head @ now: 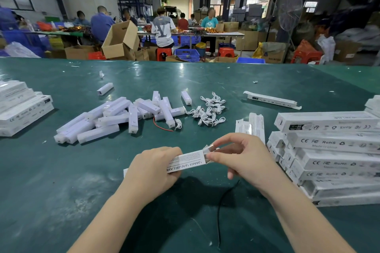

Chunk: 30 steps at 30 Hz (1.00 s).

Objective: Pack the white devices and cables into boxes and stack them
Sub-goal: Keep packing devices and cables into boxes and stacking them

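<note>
While the left hand (153,165) holds the box (186,162) low in the middle, fingers wrapped round it, the right hand (239,157) pinches its end flap (208,148); pulling hard could tear it

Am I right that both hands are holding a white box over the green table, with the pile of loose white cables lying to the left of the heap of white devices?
Not quite: the head view shows the loose white cables lying to the right of the heap of white devices, not the left. The rest holds: the left hand and right hand hold a white box over the green table.
</note>
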### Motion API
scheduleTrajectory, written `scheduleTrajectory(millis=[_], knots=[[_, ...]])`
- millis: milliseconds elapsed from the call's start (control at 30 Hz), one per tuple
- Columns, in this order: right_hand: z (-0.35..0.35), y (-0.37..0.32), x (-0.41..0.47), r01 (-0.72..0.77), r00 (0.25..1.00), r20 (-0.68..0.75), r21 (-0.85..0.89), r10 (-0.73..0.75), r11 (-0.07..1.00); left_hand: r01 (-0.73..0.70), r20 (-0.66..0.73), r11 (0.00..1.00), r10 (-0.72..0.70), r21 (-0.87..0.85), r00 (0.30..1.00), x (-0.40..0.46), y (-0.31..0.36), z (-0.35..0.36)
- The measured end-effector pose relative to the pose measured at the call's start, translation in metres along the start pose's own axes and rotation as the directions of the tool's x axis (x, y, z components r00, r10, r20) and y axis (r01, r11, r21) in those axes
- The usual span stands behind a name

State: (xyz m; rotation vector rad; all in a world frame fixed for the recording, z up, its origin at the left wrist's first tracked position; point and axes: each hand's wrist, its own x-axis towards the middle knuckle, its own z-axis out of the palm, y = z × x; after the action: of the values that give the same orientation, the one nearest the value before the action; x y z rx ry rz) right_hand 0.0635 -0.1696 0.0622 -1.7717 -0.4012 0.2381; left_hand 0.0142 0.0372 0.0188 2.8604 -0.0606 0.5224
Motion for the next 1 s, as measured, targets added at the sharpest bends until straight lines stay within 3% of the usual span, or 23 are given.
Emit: scheduleTrajectory(millis=[267, 567, 767, 1000], knots=[[0.001, 0.001, 0.0, -0.038, 0.999, 0.015, -0.016, 0.038, 0.999, 0.002, -0.012, 1.0, -0.003, -0.021, 1.0, -0.001, -0.001, 0.0], [0.011, 0.006, 0.001, -0.141, 0.989, -0.007, 0.247, 0.147, 0.959, 0.035, -0.075, 0.999, -0.033, 0.019, 0.997, -0.001, 0.0, 0.002], [0.011, 0.006, 0.0, -0.06, 0.997, -0.046, 0.168, 0.069, 0.984, 0.078, -0.092, 0.993, -0.069, 0.088, 0.993, 0.001, 0.003, 0.004], [0.013, 0.007, -0.002, -0.119, 0.992, -0.035, 0.076, 0.122, 0.99, 0.097, -0.071, 0.991, -0.09, 0.091, 0.993, 0.001, 0.003, 0.005]])
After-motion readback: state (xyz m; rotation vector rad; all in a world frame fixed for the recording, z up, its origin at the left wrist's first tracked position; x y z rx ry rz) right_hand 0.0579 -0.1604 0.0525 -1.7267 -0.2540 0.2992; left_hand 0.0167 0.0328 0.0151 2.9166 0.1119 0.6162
